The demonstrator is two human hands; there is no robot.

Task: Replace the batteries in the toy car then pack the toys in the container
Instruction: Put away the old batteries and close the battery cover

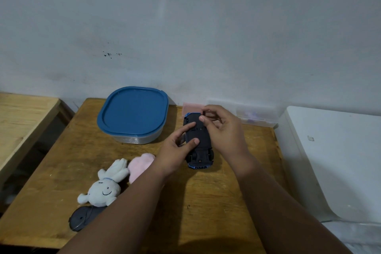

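**Car belly-up, both hands on the chassis, lid still on the container**

Nearest the lens: two bare forearms reaching in over the wooden table [206,212]. Beside the left forearm, at the table's near edge, lies a dark round flat item [82,218]; cannot tell what it is.

- Toy car [201,159]: blue body, dark underside up, lying on the table right of centre, nose toward the wall.
- Left hand [175,150]: steadies the car. The forefinger is laid across the underside, the thumb presses on it, and the other fingers curl at the car's left flank.
- Right hand [222,128]: fingers bent, thumb and forefinger drawn into a narrow pinch over the front half of the underside. Cannot tell whether the pinch holds a part or only works at the chassis.
- Container [136,140]: clear wall, blue lid seated, just left of the car near the wall.
- White plush bunny [103,189] and pink plush [140,165] lie touching, near the left forearm.
- A pink flat thing [191,107] is behind the car, and a clear plastic box [255,115] is against the wall.

Risks, as judged:
- The car rests on its roof, so a hard pry at the cover could rock or skid it out of the left hand's hold.
- A small cover or a cell could slip from a fingertip pinch and roll off the table's right edge, which is near.
- The left forearm passes close over the plush toys, and a sweep could push them toward the edge.
- Dim light makes battery polarity easy to misread.

Writing: none legible. No brand visible on the car, lid or box. The bunny has a stitched face only.
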